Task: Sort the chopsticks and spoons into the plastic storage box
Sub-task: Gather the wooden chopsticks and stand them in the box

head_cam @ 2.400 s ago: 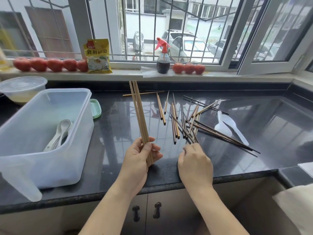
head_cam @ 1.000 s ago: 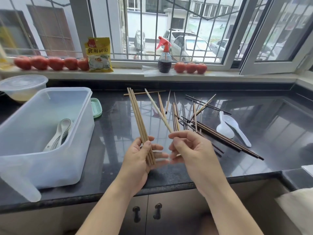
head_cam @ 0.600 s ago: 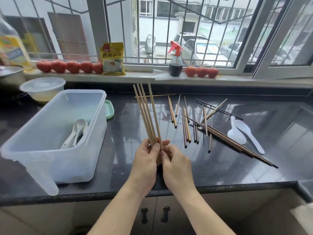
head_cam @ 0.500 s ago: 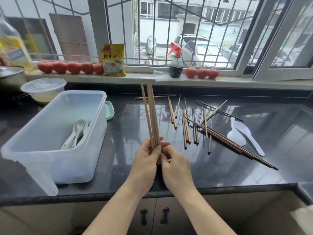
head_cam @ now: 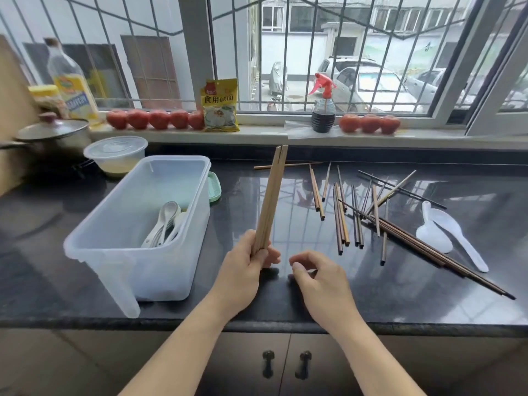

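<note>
Reading 食用碱面, yellow packet (head_cam: 219, 105)

The left hand (head_cam: 248, 264) grips a bundle of pale chopsticks (head_cam: 270, 198) upright. Left of it, the clear storage box (head_cam: 183, 250) holds white spoons (head_cam: 165, 224); right of it lie loose chopsticks (head_cam: 357, 212) and two spoons (head_cam: 445, 232).

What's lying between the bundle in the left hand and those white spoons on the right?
Loose chopsticks scattered on the black counter, seen from the head camera.
</note>
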Available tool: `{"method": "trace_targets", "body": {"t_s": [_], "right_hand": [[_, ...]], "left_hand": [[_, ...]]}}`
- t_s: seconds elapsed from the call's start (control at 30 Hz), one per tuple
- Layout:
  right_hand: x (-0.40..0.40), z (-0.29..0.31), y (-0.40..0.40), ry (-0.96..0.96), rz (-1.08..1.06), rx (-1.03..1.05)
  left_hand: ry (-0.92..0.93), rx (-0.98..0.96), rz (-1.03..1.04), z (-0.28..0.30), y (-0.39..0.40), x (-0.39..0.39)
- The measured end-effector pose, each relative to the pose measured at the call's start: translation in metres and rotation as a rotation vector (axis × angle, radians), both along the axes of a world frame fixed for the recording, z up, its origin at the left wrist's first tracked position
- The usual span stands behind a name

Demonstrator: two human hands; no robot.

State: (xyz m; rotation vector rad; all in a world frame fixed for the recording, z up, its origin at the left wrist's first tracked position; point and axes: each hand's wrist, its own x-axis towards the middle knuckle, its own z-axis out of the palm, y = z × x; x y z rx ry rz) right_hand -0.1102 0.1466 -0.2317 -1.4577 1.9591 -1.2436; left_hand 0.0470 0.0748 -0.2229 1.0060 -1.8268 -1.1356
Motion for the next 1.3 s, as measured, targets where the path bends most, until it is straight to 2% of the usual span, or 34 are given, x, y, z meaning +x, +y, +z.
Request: {"method": "trace_targets", "body": {"t_s": [0.1,0.27,0.37,0.47,0.53,0.6,0.63,0.67,0.73,0.83,0.87,1.0,1.13,1.2,1.23,1.3], "right_hand": [[0.002,0.013,0.001,-0.148,0.029,-0.041],[0.033,0.097,0.000,-0.426,0.292,-0.350],[0.060,0.139,-0.008,-0.390,0.394,-0.406],[0.099,0.162,-0.018,-0.368,0.547,-0.304],[0.123,0.176,-0.029,-0.395,0.565,-0.284],[0.139,0.193,-0.048,-0.521,0.473,-0.289],[0.144,0.201,-0.062,-0.499,0.393,-0.296],[0.145,0.206,-0.077,-0.365,0.327,-0.280],[0.154,0.204,-0.108,0.100,0.336,-0.093],[0.182,0.180,-0.139,0.909,0.450,0.425],[0.192,0.171,-0.146,1.018,0.449,0.522],[0.207,0.156,-0.163,0.879,0.502,0.720],[0.210,0.151,-0.168,0.809,0.528,0.802],[0.203,0.155,-0.170,0.782,0.508,0.653],[0.196,0.156,-0.171,0.677,0.491,0.553],[0.184,0.156,-0.172,0.261,0.432,0.339]], "left_hand": [[0.066,-0.007,0.023,0.013,0.018,0.001],[0.209,-0.026,-0.070,0.074,0.055,0.021],[0.156,-0.052,-0.055,0.111,0.056,0.063],[0.112,-0.052,-0.038,0.136,0.055,0.112],[0.113,-0.047,0.067,0.144,0.050,0.137],[0.110,-0.098,0.333,0.147,0.037,0.161],[0.081,-0.152,0.494,0.146,0.027,0.174],[0.048,-0.194,0.626,0.143,0.016,0.186],[0.016,-0.174,0.734,0.136,-0.008,0.206],[0.006,-0.074,0.707,0.128,-0.036,0.215],[0.039,-0.060,0.687,0.128,-0.042,0.212],[0.238,0.067,0.573,0.139,-0.056,0.182],[0.110,-0.014,0.601,0.134,-0.063,0.166],[0.039,-0.063,0.604,0.128,-0.061,0.168],[0.026,-0.080,0.594,0.127,-0.059,0.168],[0.049,-0.099,0.566,0.126,-0.057,0.169]]}}
